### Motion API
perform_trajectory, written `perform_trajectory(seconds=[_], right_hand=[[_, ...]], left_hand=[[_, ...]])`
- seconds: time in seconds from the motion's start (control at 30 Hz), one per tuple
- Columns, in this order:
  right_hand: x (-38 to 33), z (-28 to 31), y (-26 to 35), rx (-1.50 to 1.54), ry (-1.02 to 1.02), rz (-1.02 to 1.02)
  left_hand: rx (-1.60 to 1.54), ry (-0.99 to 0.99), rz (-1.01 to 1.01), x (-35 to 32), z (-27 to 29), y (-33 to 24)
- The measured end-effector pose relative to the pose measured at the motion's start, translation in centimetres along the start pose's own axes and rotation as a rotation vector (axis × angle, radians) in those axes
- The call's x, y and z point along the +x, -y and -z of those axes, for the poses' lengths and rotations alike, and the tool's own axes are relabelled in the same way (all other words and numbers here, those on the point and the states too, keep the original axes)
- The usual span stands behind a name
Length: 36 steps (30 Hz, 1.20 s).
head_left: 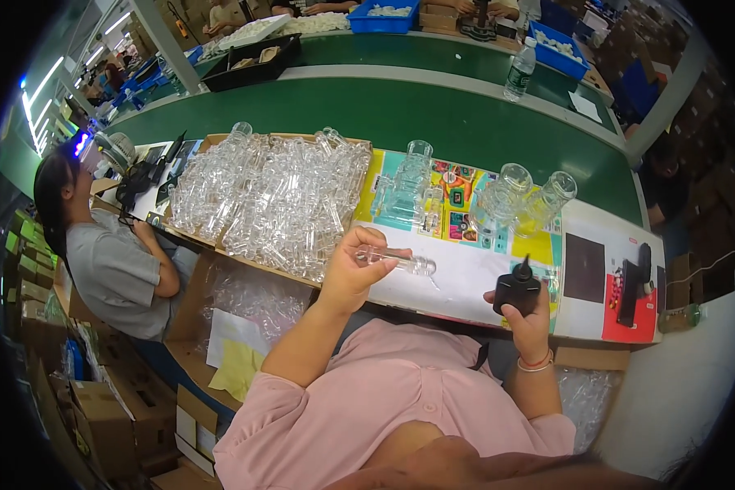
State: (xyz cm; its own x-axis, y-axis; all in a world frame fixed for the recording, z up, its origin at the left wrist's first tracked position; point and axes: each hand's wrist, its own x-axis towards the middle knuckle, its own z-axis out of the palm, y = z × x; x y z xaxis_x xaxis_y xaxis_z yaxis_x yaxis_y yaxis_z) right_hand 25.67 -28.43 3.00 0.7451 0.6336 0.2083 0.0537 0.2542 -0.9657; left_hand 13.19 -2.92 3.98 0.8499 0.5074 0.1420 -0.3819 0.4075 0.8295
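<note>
My left hand (357,265) is closed round a small clear tube-like piece (412,263), held nearly level with its wider end toward the right. In my right hand (527,314) is a black squeeze bottle (517,288) with a pointed nozzle facing up. The two hands are apart, over the near edge of the table. Beyond them stand clear glass-like assemblies (412,175), and more of the same kind (514,200) sit farther right. A large heap of clear tubular pieces (290,196) fills cardboard trays to the left.
A green conveyor belt (302,106) runs behind the table, with a water bottle (520,69) on its ledge. Blue bins (384,16) lie across. A co-worker in a grey shirt (114,269) sits at left. A red sheet (629,314) with black items lies right.
</note>
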Motion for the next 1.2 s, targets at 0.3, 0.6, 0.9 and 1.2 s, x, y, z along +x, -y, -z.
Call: perform_trajectory(seconds=[0.3,0.6,0.9,1.2], right_hand=[[-0.7,0.9,-0.8,-0.200,-0.100,0.054],[1.3,0.0,0.0,0.500,-0.291,0.094],[3.0,1.0,0.5,0.834,-0.329,0.035],[3.2,-1.6,0.5,0.522,-0.462,0.010]], left_hand=[[0.740,0.442,0.567,-3.3,1.3,2.9],[0.244,0.762,0.661,-8.2,2.3,6.7],[0.486,0.142,0.209,-1.5,0.7,3.3],[0.184,0.237,0.262,-1.7,-2.3,0.5]])
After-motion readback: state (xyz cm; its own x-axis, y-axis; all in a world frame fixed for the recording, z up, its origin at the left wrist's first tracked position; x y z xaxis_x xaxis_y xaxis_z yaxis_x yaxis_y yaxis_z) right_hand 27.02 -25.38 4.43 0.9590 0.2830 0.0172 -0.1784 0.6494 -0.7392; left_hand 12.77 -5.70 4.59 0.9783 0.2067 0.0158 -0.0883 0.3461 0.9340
